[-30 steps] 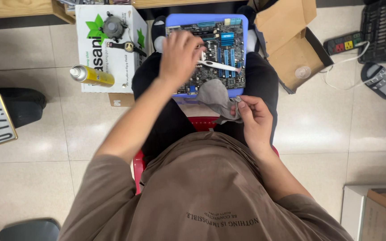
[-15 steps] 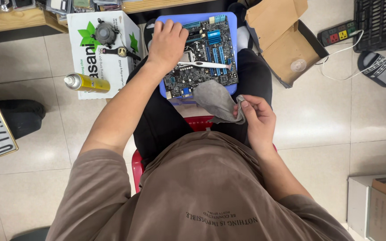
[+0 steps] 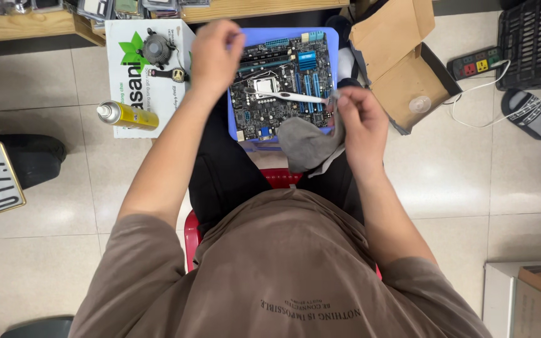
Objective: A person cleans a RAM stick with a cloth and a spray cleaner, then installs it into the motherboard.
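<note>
On our lap a blue plastic tray (image 3: 330, 44) holds a computer motherboard (image 3: 283, 84) with a white toothbrush (image 3: 295, 97) across it. Our left hand (image 3: 215, 53) rests curled on its left edge; our right hand (image 3: 361, 122) pinches a grey cloth (image 3: 305, 145).

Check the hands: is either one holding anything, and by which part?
Right hand pinches the grey cloth by its upper edge. Left hand rests at the blue tray's top-left corner; grip cannot be told.
</note>
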